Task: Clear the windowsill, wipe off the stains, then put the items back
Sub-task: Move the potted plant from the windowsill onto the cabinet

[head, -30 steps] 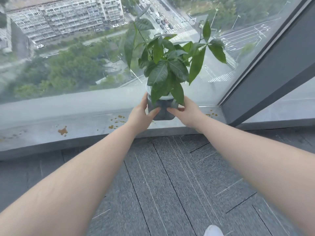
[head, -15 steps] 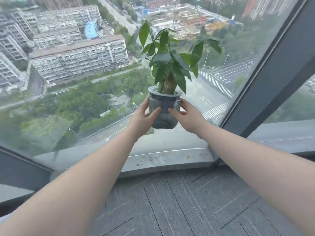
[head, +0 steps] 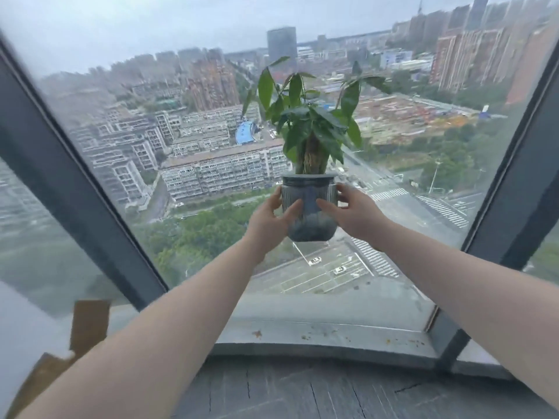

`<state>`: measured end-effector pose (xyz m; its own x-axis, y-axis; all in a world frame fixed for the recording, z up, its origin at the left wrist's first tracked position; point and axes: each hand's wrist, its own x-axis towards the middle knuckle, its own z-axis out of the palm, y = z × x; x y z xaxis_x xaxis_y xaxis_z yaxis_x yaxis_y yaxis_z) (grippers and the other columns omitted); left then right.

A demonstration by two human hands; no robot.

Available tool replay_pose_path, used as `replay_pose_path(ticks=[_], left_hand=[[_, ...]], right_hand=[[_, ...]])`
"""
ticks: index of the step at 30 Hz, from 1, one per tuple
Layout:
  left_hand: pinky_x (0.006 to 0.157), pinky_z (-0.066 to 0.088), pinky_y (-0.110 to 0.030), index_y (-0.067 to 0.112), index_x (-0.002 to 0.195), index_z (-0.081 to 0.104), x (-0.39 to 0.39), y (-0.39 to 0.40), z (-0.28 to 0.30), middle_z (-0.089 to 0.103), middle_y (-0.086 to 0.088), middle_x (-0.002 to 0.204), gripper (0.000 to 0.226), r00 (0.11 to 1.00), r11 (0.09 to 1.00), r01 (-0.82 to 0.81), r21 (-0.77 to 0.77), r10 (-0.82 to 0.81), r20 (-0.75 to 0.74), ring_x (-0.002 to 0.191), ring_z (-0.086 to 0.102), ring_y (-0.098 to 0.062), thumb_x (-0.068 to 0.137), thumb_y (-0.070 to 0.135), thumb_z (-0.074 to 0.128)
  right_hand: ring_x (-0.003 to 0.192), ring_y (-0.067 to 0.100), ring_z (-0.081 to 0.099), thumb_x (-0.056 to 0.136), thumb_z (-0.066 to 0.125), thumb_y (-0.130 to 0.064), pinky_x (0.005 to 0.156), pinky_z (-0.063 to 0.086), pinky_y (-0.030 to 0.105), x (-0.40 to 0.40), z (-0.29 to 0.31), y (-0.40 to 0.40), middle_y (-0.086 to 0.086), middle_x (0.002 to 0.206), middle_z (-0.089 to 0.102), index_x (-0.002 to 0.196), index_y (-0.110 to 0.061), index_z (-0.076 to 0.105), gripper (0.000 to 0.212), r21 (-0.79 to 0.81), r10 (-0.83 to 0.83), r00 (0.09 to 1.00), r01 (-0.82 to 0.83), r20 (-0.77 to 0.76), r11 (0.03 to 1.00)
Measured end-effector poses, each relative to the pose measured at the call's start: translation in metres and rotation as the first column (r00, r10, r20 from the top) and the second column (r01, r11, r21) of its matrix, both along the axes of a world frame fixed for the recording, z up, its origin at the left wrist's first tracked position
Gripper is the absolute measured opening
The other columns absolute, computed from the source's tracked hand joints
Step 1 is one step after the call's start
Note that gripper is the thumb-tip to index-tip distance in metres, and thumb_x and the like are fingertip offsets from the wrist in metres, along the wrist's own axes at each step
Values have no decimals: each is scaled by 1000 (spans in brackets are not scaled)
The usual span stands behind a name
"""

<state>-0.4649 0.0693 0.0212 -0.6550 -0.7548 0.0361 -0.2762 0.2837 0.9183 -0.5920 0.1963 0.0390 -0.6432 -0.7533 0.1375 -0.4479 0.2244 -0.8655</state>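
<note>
Both hands lift the plant clear

We keep left hand [head: 272,219] and right hand [head: 351,213] closed around the ribbed grey plastic plant pot [head: 308,207], upright, mid-frame, above the stained grey windowsill [head: 317,335].

One potted plant [head: 308,189], two hands, left [head: 269,222] and right [head: 355,214], one windowsill [head: 317,334], one cardboard piece [head: 87,325]

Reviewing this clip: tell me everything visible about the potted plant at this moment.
The green leafy plant in a grey ribbed translucent plastic pot is held upright in the air in front of the window glass, well above the stained grey windowsill. Its pot has a flared rim and a rounded base that looks darker at the bottom. A thick, pale, braided-looking stem rises from it into broad pointed leaves. The left hand and right hand grip opposite sides of the pot; nothing else touches it.
</note>
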Motion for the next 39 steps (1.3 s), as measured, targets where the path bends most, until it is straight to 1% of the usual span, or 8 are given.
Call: replay_pose_path(ticks=[3, 8, 16, 19, 24, 28, 33, 39], left_hand=[[95, 52, -45, 31, 148, 32, 56, 26, 23, 48, 6, 142, 77, 992, 992, -123, -23, 123, 1, 119, 57, -22, 82, 55, 64], [85, 58, -46, 29, 143, 42, 143, 69, 46, 53, 1, 139, 63, 974, 974, -226, -31, 225, -20, 112, 61, -19, 86, 49, 63], [95, 52, -47, 47, 130, 50, 314, 116, 64, 59, 15, 130, 55, 882, 890, -456, -28, 447, -149, 121, 56, -12, 78, 57, 65], [97, 51, -45, 41, 135, 49, 395, 127, 76, 58, 13, 126, 50, 828, 837, -545, -44, 529, -184, 122, 53, -13, 87, 46, 63], [100, 48, -51, 38, 141, 42, 558, 146, 89, 51, 5, 142, 61, 743, 740, -666, -100, 644, -181, 129, 49, -21, 85, 51, 61], [99, 49, -50, 38, 141, 42, 703, 171, 96, 51, 5, 142, 56, 667, 654, -745, -131, 725, -175, 130, 48, -20, 89, 43, 61], [93, 54, -44, 41, 134, 50, 866, 226, 99, 56, 16, 123, 49, 515, 506, -857, -99, 827, -226, 118, 57, -14, 88, 39, 64], [98, 51, -44, 39, 135, 49, 1017, 302, 95, 55, 16, 133, 47, 323, 314, -946, -78, 916, -236, 113, 58, -10, 90, 36, 63]], right_hand=[[103, 20, 60, 91, 62, -36, 92, 52, 42, 45, 19, 12, -1, 114, 60, 131, -15, 53, 46, -19, 100, 995, -100, 29, 995], [114, 25, 60, 85, 62, -51, 94, 53, 49, 113, 31, 34, 3, 130, 59, 139, -17, 46, 66, -7, 258, 965, -258, 49, 966], [112, 23, 61, 87, 62, -47, 95, 53, 45, 266, 70, 40, 3, 128, 60, 136, -16, 50, 58, 18, 477, 875, -477, -80, 879], [109, 21, 63, 89, 63, -41, 94, 53, 44, 345, 85, 35, 2, 122, 63, 129, -17, 56, 48, -8, 561, 819, -566, -123, 824], [112, 17, 60, 89, 63, -40, 97, 50, 39, 509, 100, 33, -5, 123, 59, 133, -17, 53, 50, -48, 666, 731, -678, -150, 734], [113, 20, 62, 85, 62, -50, 94, 53, 46, 652, 99, 34, 0, 126, 62, 131, -17, 54, 57, -51, 759, 636, -770, -142, 636], [94, 18, 69, 91, 62, -35, 87, 57, 44, 821, 103, 55, -5, 118, 64, 128, -18, 56, 41, -72, 865, 478, -878, -150, 473], [96, 23, 69, 91, 63, -31, 89, 54, 41, 990, 101, 89, -7, 109, 62, 123, -14, 58, 36, -49, 950, 269, -963, -158, 264]])
